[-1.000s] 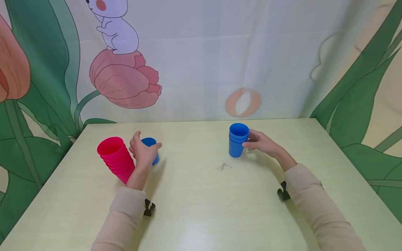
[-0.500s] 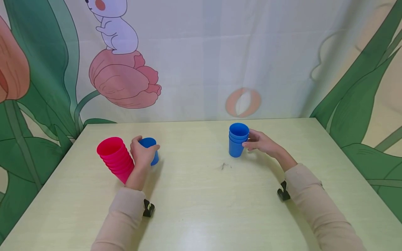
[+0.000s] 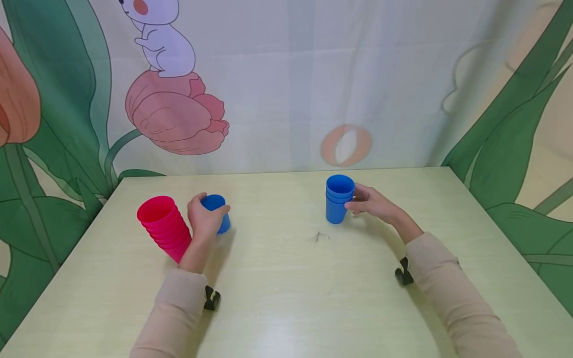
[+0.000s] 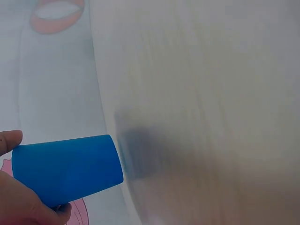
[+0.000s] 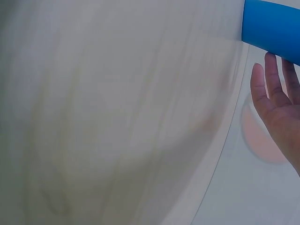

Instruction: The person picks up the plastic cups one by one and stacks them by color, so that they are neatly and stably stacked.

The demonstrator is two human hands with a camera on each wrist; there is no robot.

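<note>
My left hand [image 3: 205, 219] holds a single small blue cup [image 3: 224, 224] between thumb and fingers, on the left part of the table. In the left wrist view that blue cup [image 4: 68, 166] has its base close to the tabletop, and a dark shadow lies beside it. Further right, a short stack of nested blue cups [image 3: 336, 211] stands upright, mouths up. My right hand [image 3: 373, 203] grips this stack from its right side, thumb toward the front. Fingertips meet the side of the blue stack [image 5: 272, 28] in the right wrist view, where its upper part is cut off.
A tall stack of nested pinkish-red cups [image 3: 163, 223] stands just left of my left hand, close to the forearm. The pale table [image 3: 286, 293] ends at a printed curtain [image 3: 268, 99] behind. A small dark mark [image 3: 320, 236] shows on the tabletop near the blue stack.
My left hand has come down around the single blue cup, and the cup has shifted slightly to the right. The right hand and its blue stack have stayed in place.
</note>
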